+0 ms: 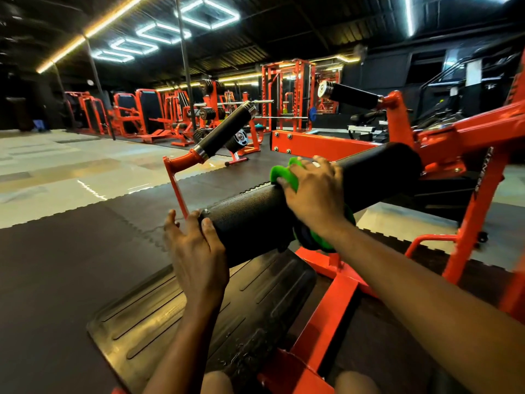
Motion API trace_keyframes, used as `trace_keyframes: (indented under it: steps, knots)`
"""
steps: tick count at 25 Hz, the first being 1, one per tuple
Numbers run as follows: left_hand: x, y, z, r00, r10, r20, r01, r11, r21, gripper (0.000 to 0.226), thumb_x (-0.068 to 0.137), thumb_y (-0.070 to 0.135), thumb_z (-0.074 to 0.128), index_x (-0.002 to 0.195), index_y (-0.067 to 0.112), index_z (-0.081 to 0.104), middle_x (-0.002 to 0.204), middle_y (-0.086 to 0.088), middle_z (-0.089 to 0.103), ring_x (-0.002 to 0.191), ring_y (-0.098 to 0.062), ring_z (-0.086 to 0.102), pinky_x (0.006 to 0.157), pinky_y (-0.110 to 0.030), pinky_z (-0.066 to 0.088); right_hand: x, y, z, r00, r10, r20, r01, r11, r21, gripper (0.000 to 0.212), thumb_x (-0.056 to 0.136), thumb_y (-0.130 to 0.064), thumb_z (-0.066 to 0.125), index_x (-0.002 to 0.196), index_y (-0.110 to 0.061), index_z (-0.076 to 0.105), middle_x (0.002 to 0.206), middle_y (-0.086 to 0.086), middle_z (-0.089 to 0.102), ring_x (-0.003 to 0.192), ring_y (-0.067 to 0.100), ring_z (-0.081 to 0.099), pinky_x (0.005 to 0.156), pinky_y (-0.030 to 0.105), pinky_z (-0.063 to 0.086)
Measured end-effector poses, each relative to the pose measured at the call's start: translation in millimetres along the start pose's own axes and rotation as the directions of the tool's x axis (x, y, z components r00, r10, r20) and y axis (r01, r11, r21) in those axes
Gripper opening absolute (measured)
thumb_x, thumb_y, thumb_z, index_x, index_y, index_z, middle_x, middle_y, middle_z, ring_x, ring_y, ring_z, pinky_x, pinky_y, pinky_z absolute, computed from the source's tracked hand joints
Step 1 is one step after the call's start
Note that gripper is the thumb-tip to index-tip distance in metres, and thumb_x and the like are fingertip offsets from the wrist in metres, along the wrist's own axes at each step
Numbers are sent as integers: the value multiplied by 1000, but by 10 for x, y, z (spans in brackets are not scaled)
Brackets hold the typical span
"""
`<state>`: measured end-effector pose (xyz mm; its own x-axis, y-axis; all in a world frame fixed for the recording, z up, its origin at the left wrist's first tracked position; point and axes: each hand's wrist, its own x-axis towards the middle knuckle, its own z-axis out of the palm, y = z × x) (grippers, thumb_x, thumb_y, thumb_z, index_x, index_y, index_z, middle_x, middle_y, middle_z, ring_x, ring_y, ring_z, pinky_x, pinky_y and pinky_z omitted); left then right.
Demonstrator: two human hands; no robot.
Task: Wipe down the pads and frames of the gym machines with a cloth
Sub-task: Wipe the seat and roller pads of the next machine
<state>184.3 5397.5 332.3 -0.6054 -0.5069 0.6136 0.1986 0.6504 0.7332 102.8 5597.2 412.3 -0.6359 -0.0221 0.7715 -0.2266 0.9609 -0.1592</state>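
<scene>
A long black roller pad (372,177) runs across the middle of the view on an orange machine frame (338,291). My right hand (312,191) presses a green cloth (281,173) onto the top of the pad, fingers curled over it. More green cloth (321,240) hangs below my wrist. My left hand (196,245) holds the near left end of the roller, thumb on the end face, fingers spread along its side.
A ribbed black footplate (159,317) lies below the roller. Two black padded handles (224,129) (355,95) stick up on orange arms. Orange racks and weight machines (287,92) line the far floor. Dark rubber matting meets pale tiles on the left.
</scene>
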Motion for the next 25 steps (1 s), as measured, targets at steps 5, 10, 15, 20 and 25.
trace_keyframes:
  steps: [5,10,15,20,25]
  knots:
    - [101,206,-66,987,108,-117,-88,983,164,31,100,31,49,126,16,56,146,-11,38,135,-29,33,102,-53,42,361,752,-143,983,184,-22,-184,983,-21,42,96,-49,57,129,-23,64,137,2,62,128,32,47,103,47,34]
    - [7,625,93,962,272,26,-273,952,139,23,96,22,55,118,16,62,122,-7,59,121,-23,43,98,-42,39,335,641,-143,974,228,9,-228,970,87,44,99,-48,54,133,-22,61,147,1,54,139,30,39,111,50,31]
    - [174,957,393,913,302,275,-357,917,178,30,99,29,51,123,15,61,124,-7,62,122,-23,47,102,-42,42,206,703,-126,995,39,87,-42,999,30,52,101,-58,41,142,-28,53,156,-4,44,150,26,28,121,54,19]
    - [401,974,638,885,256,388,-367,898,243,31,104,36,40,115,14,59,115,-9,63,111,-24,53,96,-42,47,573,1312,-188,989,66,131,-70,997,26,52,100,-56,46,142,-25,54,151,0,50,149,26,31,121,50,22]
    - [133,882,685,915,319,248,-401,791,462,45,107,43,26,117,15,59,111,-10,68,103,-27,60,95,-40,47,941,1698,-274,966,233,109,-233,972,-15,44,98,-50,56,132,-23,63,134,14,61,124,36,54,105,44,41]
